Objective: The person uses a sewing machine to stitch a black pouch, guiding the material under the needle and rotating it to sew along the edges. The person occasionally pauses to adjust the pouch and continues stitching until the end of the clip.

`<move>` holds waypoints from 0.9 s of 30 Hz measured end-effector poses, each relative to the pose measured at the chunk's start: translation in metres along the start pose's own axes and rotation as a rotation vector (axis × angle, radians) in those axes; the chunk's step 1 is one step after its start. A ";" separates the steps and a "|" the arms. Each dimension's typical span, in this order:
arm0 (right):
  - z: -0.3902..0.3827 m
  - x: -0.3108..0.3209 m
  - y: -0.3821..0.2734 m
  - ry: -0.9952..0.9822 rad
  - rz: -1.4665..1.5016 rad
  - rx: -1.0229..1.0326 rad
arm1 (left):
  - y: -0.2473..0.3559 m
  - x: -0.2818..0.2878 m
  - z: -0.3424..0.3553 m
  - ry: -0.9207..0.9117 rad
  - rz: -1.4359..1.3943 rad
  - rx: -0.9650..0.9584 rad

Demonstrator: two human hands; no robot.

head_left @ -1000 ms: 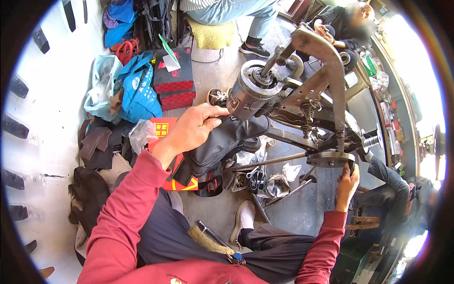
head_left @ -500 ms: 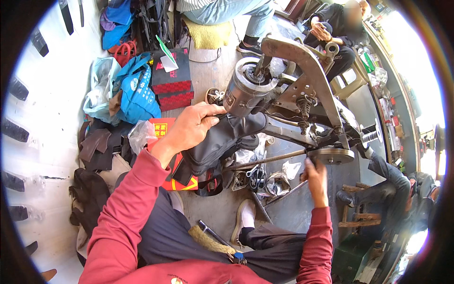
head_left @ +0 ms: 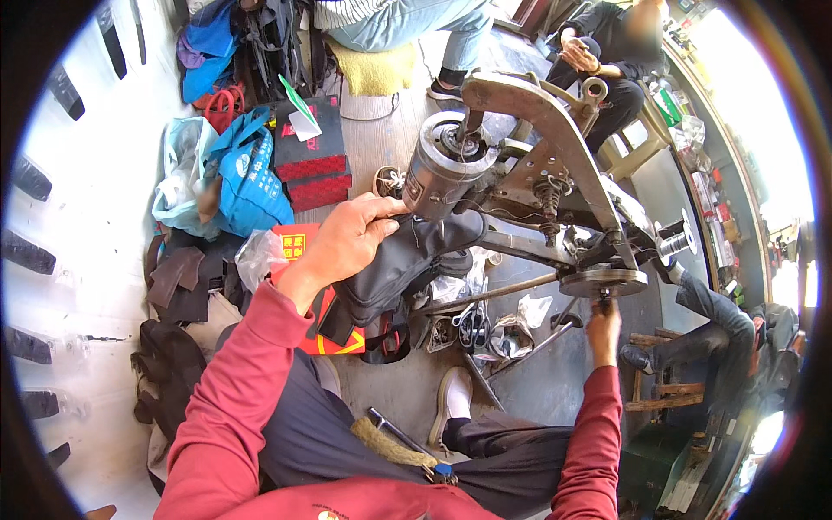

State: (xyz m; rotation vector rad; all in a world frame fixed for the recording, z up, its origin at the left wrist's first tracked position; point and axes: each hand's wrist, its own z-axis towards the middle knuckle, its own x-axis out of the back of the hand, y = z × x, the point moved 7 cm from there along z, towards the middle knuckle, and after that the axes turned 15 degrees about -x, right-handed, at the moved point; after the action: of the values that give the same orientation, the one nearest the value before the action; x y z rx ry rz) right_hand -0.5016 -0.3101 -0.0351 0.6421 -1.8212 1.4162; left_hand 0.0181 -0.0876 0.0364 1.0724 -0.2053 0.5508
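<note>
A hand-cranked sewing machine (head_left: 555,113) with a curved metal arm and a round metal head stands in front of me. Below its head hangs a black fabric bag (head_left: 407,260). My left hand (head_left: 342,243) is closed at the bag's upper edge, fingertips against the side of the head; the exact grip is partly hidden. At the machine's lower right is a flat metal wheel (head_left: 602,282). My right hand (head_left: 604,328) is wrapped round the crank handle (head_left: 605,301) under this wheel.
Left of the machine lie a blue bag (head_left: 251,178), a black-and-red box (head_left: 310,139) and dark cloth scraps. Scissors (head_left: 471,325) and small parts lie beneath it. One person (head_left: 598,56) sits at the far right, another (head_left: 407,26) at the back. A wooden stool (head_left: 663,394) stands right.
My right hand has swung to the right and slightly down with the crank handle. My left hand stays by the machine's head. The view has shifted slightly.
</note>
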 end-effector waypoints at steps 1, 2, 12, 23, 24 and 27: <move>-0.009 -0.022 0.002 -0.143 0.008 -0.086 | 0.000 0.000 0.000 0.002 0.003 -0.005; -0.024 -0.044 -0.003 -0.334 0.139 -0.132 | -0.001 0.000 0.001 0.007 0.000 0.001; -0.078 0.055 -0.117 -0.026 0.287 0.266 | 0.001 -0.002 0.002 -0.050 0.029 0.057; 0.003 0.002 0.001 0.056 0.117 0.143 | 0.004 -0.001 0.004 0.020 0.011 -0.052; 0.001 -0.018 0.010 -0.057 0.024 -0.049 | 0.004 -0.002 0.004 0.025 0.008 -0.058; -0.045 -0.064 -0.019 -0.381 0.240 -0.072 | 0.004 -0.002 0.004 0.022 0.008 -0.049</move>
State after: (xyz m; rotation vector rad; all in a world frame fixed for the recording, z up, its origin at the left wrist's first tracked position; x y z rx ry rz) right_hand -0.4373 -0.2749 -0.0687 0.7113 -2.3019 1.4458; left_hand 0.0147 -0.0904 0.0403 1.0178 -0.2031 0.5612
